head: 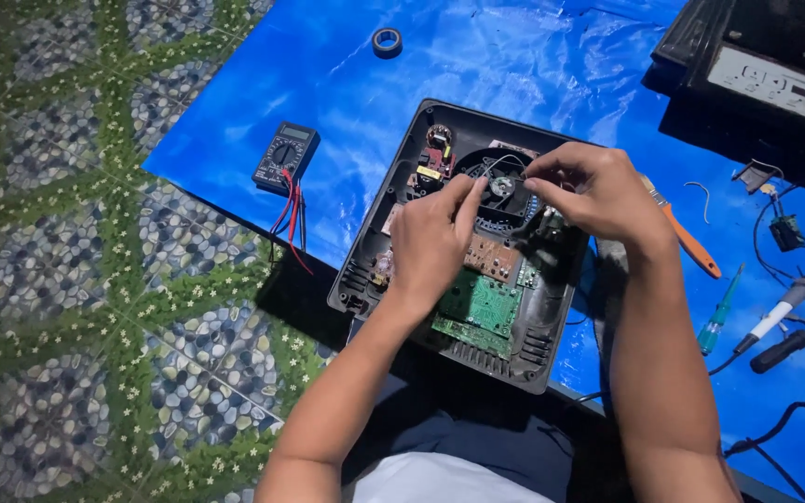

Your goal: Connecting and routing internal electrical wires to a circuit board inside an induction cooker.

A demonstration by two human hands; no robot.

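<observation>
Hands meet over an opened black appliance casing that lies on a blue tarp spread across a patterned floor. The left hand rests over the casing's middle, fingers half curled, its forefinger stretched to touch the hub of the round cooling fan. The right hand is pinched closed on a thin wire just above the fan. Below the fan sit a brown circuit board and a green circuit board.

Left of the casing lies a digital multimeter with red and black leads. A roll of tape lies well apart near the top. To the right are an orange-handled brush, a green screwdriver and a soldering iron.
</observation>
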